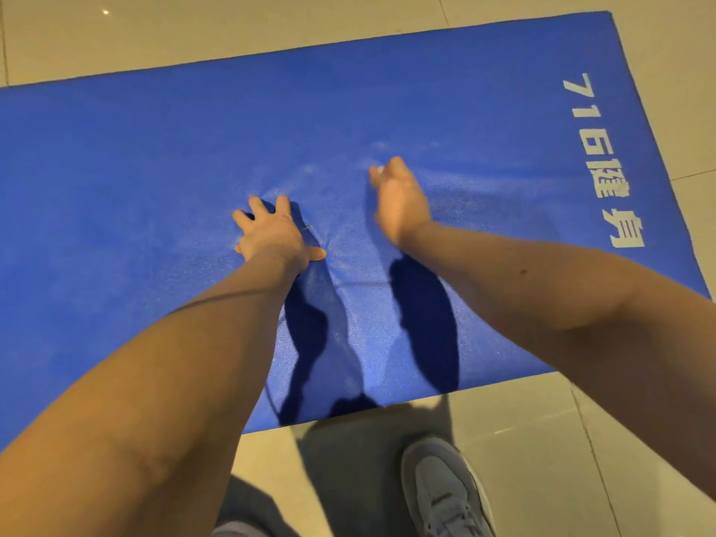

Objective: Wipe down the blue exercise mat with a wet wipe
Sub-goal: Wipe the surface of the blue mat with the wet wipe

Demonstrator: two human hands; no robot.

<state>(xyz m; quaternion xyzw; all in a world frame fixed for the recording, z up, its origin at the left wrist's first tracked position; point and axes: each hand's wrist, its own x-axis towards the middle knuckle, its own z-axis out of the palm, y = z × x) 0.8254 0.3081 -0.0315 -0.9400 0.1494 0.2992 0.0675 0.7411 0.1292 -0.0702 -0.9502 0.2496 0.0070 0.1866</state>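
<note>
White printed writing (604, 160) reading "716" followed by two Chinese characters runs along the right end of the blue textured exercise mat (155, 149), which lies flat on a beige glossy tiled floor (581, 459), with a grey lace-up sneaker (445, 494) on the tiles just off its near edge. The left hand (273, 236) presses flat on the mat, fingers (257, 205) spread and straight. The right hand (401, 203) curls onto the mat around what seems to be a small white wet wipe (380, 170), mostly hidden.
</note>
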